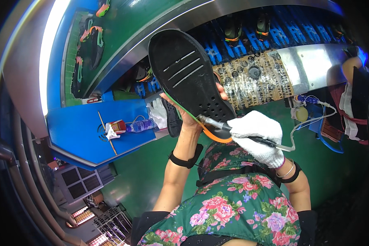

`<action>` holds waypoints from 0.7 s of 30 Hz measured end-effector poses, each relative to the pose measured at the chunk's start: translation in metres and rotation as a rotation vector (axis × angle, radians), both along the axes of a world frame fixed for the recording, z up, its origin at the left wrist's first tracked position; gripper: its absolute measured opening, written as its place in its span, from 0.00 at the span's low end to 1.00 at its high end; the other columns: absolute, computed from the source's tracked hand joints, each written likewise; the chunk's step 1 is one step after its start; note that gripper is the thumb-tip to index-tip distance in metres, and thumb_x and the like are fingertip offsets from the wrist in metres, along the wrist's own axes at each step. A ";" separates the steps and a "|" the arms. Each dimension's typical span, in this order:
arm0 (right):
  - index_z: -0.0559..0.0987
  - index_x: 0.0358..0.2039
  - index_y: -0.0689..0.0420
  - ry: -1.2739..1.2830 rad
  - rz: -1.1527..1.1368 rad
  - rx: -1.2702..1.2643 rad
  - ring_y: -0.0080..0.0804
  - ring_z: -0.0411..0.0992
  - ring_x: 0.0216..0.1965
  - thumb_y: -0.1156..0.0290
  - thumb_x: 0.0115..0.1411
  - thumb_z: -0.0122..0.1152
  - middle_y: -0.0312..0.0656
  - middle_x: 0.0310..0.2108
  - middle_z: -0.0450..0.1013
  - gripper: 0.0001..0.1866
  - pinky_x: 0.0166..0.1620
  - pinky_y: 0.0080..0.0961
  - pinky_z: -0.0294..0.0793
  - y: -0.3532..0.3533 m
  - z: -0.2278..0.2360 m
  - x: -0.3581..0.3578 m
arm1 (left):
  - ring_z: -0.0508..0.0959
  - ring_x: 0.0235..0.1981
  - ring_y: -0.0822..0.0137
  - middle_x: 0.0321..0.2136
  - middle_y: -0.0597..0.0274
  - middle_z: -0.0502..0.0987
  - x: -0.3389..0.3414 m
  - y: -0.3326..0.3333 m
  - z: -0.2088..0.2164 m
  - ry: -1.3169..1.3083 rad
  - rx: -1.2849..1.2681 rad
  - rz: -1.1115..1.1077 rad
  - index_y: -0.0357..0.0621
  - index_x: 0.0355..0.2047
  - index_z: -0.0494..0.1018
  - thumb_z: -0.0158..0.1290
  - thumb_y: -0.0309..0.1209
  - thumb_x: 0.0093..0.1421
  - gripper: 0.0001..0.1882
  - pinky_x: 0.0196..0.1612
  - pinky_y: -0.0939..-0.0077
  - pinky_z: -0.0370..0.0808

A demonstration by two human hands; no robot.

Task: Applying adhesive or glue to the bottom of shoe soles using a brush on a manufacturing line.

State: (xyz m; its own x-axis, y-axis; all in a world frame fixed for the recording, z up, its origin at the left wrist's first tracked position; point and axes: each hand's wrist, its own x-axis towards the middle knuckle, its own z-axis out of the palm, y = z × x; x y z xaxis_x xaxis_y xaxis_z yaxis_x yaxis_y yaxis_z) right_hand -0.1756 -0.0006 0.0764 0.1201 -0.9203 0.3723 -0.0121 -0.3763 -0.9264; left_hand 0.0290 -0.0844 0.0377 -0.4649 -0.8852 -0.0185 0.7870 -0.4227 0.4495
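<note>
- Left hand (187,119), bare: fingers are wrapping both long edges and gripping the black shoe (187,78), sole facing up.
- Shoe is sitting right in those fingers, its wide end extending beyond them, its holed end pointing back toward the gloved fingers.
- Right hand (259,133), white knit glove: fingers are closing round a pen-like tool (218,124); cord (294,133) is trailing off to their right.
- Tool tip is lying ahead of the gloved fingers, by the sole's edge, close to the bare ones; contact: can't tell.
- Risk: tip could be skidding into the bare fingers if the shoe is twisting; they're sitting unprotected near its path.
- Risk: sole could be getting scratched if the tip is pressing too hard or wandering off the orange rim (213,135).
- Risk: cord could be tugging the tool off line if it's catching beside the gloved hand.
</note>
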 end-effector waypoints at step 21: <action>0.87 0.36 0.57 0.046 0.067 -0.037 0.34 0.81 0.35 0.78 0.51 0.74 0.42 0.37 0.84 0.10 0.39 0.30 0.80 0.004 -0.001 -0.007 | 0.81 0.40 0.53 0.40 0.54 0.77 0.003 -0.012 0.008 -0.090 -0.242 0.038 0.33 0.49 0.72 0.51 0.72 0.58 0.47 0.50 0.53 0.74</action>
